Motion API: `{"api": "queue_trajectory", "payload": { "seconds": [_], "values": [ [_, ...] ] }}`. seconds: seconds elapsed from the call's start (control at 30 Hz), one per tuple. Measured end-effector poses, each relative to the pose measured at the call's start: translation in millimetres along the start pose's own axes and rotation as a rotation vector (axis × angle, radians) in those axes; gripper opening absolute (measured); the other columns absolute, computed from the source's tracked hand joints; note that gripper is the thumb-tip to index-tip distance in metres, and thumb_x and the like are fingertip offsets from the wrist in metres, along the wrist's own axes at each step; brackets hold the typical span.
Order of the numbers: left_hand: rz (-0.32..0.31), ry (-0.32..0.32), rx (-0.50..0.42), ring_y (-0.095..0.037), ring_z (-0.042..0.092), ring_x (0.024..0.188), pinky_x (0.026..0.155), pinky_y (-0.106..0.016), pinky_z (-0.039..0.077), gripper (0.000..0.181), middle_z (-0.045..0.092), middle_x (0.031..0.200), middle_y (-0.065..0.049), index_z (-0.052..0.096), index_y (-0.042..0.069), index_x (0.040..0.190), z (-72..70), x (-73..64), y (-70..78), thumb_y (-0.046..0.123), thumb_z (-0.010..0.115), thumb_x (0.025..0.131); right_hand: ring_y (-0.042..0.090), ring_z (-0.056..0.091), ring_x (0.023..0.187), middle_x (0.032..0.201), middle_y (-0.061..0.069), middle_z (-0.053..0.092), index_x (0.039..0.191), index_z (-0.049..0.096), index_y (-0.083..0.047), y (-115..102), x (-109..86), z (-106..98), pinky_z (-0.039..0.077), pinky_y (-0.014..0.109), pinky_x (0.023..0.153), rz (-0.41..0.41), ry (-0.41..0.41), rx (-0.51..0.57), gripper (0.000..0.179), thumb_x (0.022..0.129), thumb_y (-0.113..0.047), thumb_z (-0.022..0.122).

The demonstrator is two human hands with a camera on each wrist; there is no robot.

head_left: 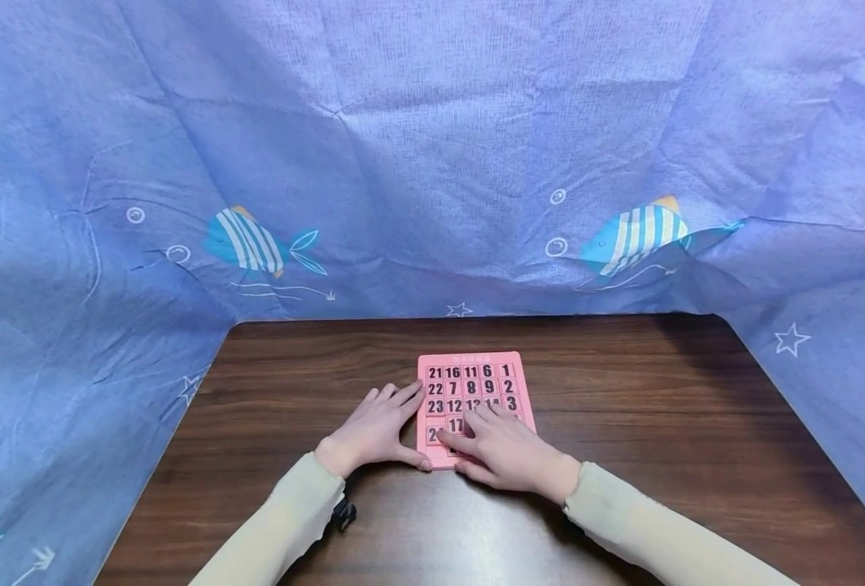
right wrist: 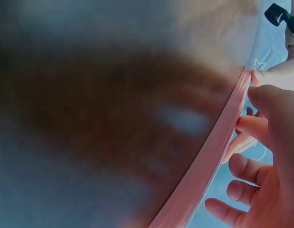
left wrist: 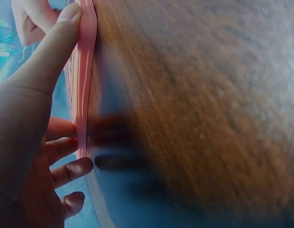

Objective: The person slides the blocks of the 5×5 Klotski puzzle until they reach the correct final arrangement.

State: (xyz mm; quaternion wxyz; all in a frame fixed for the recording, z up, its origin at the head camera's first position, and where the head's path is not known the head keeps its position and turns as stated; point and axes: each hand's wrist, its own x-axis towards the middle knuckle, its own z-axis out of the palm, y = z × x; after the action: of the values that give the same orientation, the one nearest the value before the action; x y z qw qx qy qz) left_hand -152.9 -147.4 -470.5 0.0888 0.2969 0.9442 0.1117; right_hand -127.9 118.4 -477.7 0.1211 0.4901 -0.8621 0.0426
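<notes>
A pink number slide puzzle (head_left: pixel 469 359) lies flat on the table, with black numbers on its tiles. My left hand (head_left: pixel 377 427) rests at its left side, fingers spread, with fingertips against the left edge and the thumb at the near left corner. In the left wrist view, that thumb (left wrist: pixel 70 13) presses on the pink rim. My right hand (head_left: pixel 508 448) lies over the near right part, hiding several tiles. Its index fingertip touches a tile starting with 2 (head_left: pixel 432 435) in the left column, a bare pink strip just above it. The right thumb is at the near edge.
The brown wooden table (head_left: pixel 293 366) extends around the puzzle. A blue cloth (head_left: pixel 432 163) with striped fish hangs behind and beside it. A small black object (head_left: pixel 344 514) shows at the left sleeve.
</notes>
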Motion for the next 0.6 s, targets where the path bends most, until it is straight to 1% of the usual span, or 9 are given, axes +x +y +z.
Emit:
{"api": "queue_trajectory", "payload": {
  "seconds": [0.17,0.23,0.37,0.47,0.6],
  "values": [
    [-0.005,-0.011,-0.01,-0.034,0.042,0.14,0.114,-0.057,0.033,0.121,0.034,0.168,-0.009,0.039,0.007,0.161,-1.5,-0.5,0.4,0.079,0.077,0.071,0.019,0.054,0.093,0.1,-0.001,0.057,0.143,0.066,-0.026,-5.6,-4.4,-1.4,0.046,0.041,0.085,-0.002,-0.021,0.009,0.05,0.098,-0.048,0.066],
    [-0.003,-0.008,-0.007,-0.034,0.043,0.139,0.113,-0.057,0.034,0.121,0.035,0.168,-0.01,0.039,0.007,0.161,-2.3,-0.6,0.6,0.079,0.077,0.071,0.019,0.055,0.095,0.101,-0.001,0.058,0.143,0.065,-0.026,-7.3,-5.2,-2.4,0.046,0.041,0.085,-0.008,-0.03,0.016,0.05,0.098,-0.048,0.066],
    [-0.002,-0.007,0.008,-0.032,0.044,0.136,0.111,-0.055,0.036,0.121,0.035,0.168,-0.01,0.04,0.007,0.161,-3.0,-0.2,0.8,0.079,0.077,0.071,0.02,0.054,0.093,0.099,-0.001,0.058,0.14,0.068,-0.026,-8.3,-5.3,-4.7,0.046,0.04,0.083,-0.027,-0.026,0.026,0.048,0.097,-0.048,0.067],
    [-0.004,-0.01,0.016,-0.032,0.044,0.138,0.113,-0.056,0.035,0.121,0.035,0.168,-0.009,0.04,0.008,0.161,-2.1,-0.6,0.7,0.081,0.075,0.072,0.018,0.054,0.091,0.098,-0.002,0.057,0.139,0.069,-0.025,-5.3,-2.6,-5.6,0.047,0.039,0.082,-0.023,-0.018,0.039,0.046,0.098,-0.046,0.067],
    [0.004,0.005,0.027,-0.03,0.045,0.133,0.11,-0.053,0.037,0.117,0.037,0.167,-0.008,0.042,0.009,0.16,0.0,-0.9,-1.0,0.08,0.074,0.073,0.018,0.055,0.093,0.098,-0.002,0.057,0.139,0.068,-0.022,5.7,6.0,-6.5,0.049,0.04,0.085,0.021,-0.028,0.052,0.045,0.099,-0.042,0.066]
  ]
}}
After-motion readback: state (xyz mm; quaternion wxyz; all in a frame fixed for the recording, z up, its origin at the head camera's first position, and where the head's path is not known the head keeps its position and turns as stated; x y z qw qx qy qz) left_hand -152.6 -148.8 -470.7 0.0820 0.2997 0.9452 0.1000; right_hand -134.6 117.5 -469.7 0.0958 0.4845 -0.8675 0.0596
